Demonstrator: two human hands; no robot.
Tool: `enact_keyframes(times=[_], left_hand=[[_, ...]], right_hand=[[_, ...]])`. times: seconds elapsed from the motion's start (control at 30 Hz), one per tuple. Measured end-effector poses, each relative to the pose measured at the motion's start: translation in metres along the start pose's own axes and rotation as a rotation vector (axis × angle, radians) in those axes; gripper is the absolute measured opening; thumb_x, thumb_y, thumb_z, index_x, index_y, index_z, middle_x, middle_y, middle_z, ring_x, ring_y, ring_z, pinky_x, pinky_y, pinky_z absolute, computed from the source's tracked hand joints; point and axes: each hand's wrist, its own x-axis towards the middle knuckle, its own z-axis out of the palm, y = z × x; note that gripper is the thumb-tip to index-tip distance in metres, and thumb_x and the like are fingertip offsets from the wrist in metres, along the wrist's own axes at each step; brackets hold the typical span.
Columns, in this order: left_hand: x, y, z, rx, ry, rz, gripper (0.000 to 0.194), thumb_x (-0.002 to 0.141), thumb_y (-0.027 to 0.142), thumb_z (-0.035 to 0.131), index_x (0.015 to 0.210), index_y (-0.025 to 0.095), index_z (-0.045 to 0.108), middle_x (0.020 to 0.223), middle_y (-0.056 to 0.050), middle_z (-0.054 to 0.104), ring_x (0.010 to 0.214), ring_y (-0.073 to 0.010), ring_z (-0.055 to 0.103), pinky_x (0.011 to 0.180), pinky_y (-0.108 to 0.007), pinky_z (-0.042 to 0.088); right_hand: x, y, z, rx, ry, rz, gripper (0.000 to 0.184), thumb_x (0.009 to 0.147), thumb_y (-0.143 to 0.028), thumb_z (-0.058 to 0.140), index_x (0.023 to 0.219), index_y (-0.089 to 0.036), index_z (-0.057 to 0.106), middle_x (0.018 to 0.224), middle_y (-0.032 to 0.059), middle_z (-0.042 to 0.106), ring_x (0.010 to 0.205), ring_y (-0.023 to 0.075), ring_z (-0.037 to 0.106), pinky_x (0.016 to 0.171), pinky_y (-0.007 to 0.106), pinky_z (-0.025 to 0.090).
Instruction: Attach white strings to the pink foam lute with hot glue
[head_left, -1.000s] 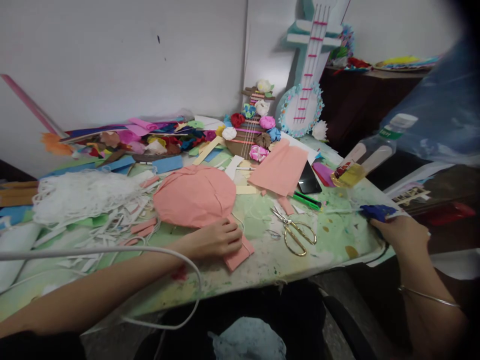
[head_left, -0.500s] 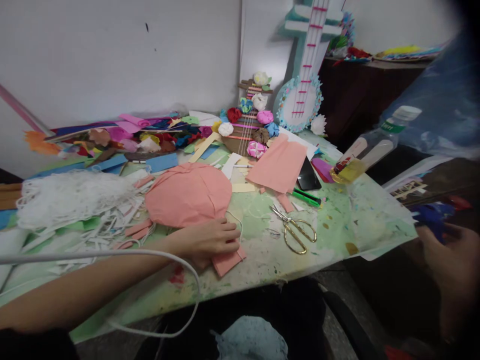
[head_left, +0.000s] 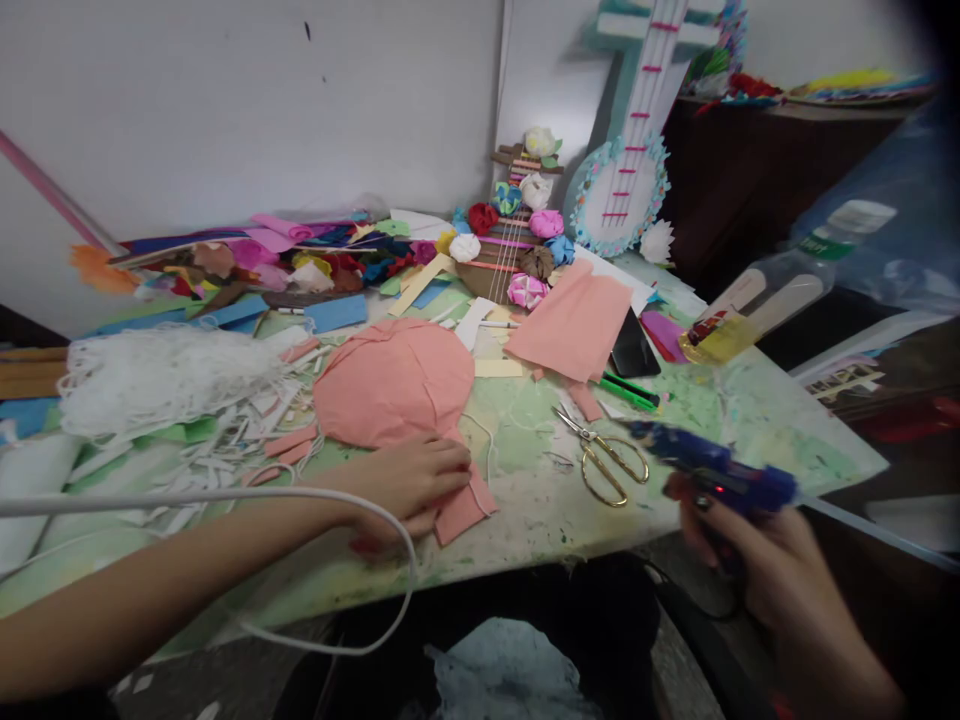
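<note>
A flat, round shape covered in wrinkled pink paper [head_left: 397, 375] lies on the table, its narrow strip-like neck pointing towards me. My left hand [head_left: 416, 485] is closed over the neck, fingers curled together on it. A thin white string [head_left: 491, 440] loops out beside those fingers. Blue and slightly blurred, a hot glue gun [head_left: 724, 475] with a red light is gripped in my right hand [head_left: 772, 560] over the table's right edge. A pale glue stick [head_left: 877, 530] sticks out of its back. Gold-handled scissors [head_left: 600, 460] lie between the two hands, left of the gun's nozzle.
White string [head_left: 165, 380] and paper scraps are heaped at left. A green cutter [head_left: 630, 392], a black phone [head_left: 636, 345], pink paper [head_left: 574, 320] and a tilted plastic bottle [head_left: 787, 285] lie or stand at right. Decorated lutes [head_left: 619, 190] lean behind. A white cable [head_left: 330, 492] crosses my left forearm.
My right hand has swung in from the far right with the glue gun, up to near the scissors. The left hand stays on the pink neck. The view has shifted slightly.
</note>
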Motion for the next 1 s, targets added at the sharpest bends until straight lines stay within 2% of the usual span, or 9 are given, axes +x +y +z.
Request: enact_keyframes(times=[0.1, 0.17, 0.33, 0.5, 0.67, 0.87, 1.0], left_hand=[[0.001, -0.002, 0.014, -0.105, 0.074, -0.015, 0.020, 0.093, 0.024, 0.046, 0.094, 0.015, 0.063, 0.102, -0.012, 0.062, 0.095, -0.0198, 0.057, 0.084, -0.030, 0.044], [0.004, -0.003, 0.024, -0.159, 0.158, -0.080, 0.023, 0.095, 0.024, 0.043, 0.093, 0.014, 0.064, 0.099, -0.012, 0.063, 0.094, -0.0191, 0.057, 0.083, -0.030, 0.045], [0.009, -0.006, 0.038, -0.314, 0.277, -0.117, 0.018, 0.093, 0.024, 0.050, 0.087, 0.015, 0.064, 0.092, -0.009, 0.063, 0.093, -0.0190, 0.055, 0.085, -0.034, 0.043], [0.007, -0.011, 0.042, -0.471, 0.290, -0.137, 0.016, 0.092, 0.023, 0.052, 0.085, 0.015, 0.065, 0.092, -0.008, 0.064, 0.095, -0.0182, 0.055, 0.087, -0.033, 0.042], [0.005, -0.011, 0.044, -0.529, 0.305, -0.146, 0.015, 0.092, 0.021, 0.052, 0.086, 0.015, 0.064, 0.095, -0.008, 0.064, 0.097, -0.0183, 0.055, 0.090, -0.034, 0.042], [0.000, -0.015, 0.049, -0.582, 0.391, -0.124, 0.013, 0.091, 0.018, 0.052, 0.083, 0.015, 0.062, 0.091, -0.009, 0.065, 0.095, -0.0171, 0.059, 0.086, -0.033, 0.047], [-0.002, -0.017, 0.047, -0.647, 0.443, -0.130, 0.011, 0.089, 0.016, 0.055, 0.082, 0.014, 0.063, 0.090, -0.009, 0.067, 0.093, -0.0167, 0.062, 0.083, -0.032, 0.051]], right_hand=[[-0.007, 0.011, 0.038, 0.010, -0.256, 0.071, 0.037, 0.082, -0.050, 0.059, 0.082, -0.013, 0.061, 0.046, -0.0015, 0.051, 0.038, 0.0107, 0.044, 0.038, 0.022, 0.031], [-0.010, 0.018, 0.057, -0.014, -0.369, 0.084, 0.040, 0.082, -0.053, 0.058, 0.078, -0.013, 0.060, 0.046, -0.0013, 0.052, 0.039, 0.0106, 0.045, 0.039, 0.022, 0.033], [-0.014, 0.029, 0.085, -0.048, -0.416, 0.072, 0.039, 0.084, -0.051, 0.055, 0.073, -0.014, 0.060, 0.047, -0.0005, 0.054, 0.043, 0.0112, 0.047, 0.043, 0.022, 0.036], [-0.014, 0.031, 0.095, 0.010, -0.407, 0.070, 0.035, 0.082, -0.050, 0.057, 0.077, -0.015, 0.061, 0.051, -0.0009, 0.054, 0.046, 0.0123, 0.048, 0.043, 0.022, 0.035], [-0.012, 0.030, 0.099, -0.045, -0.447, 0.047, 0.034, 0.084, -0.047, 0.056, 0.068, -0.017, 0.058, 0.051, -0.0011, 0.052, 0.047, 0.0125, 0.047, 0.046, 0.023, 0.036], [-0.014, 0.034, 0.101, -0.111, -0.457, 0.052, 0.029, 0.086, -0.044, 0.055, 0.082, -0.017, 0.064, 0.053, -0.0024, 0.050, 0.047, 0.0122, 0.044, 0.045, 0.023, 0.036], [-0.015, 0.034, 0.102, -0.226, -0.452, -0.028, 0.031, 0.088, -0.043, 0.053, 0.098, -0.017, 0.067, 0.060, -0.0006, 0.055, 0.059, 0.0167, 0.052, 0.054, 0.026, 0.044]])
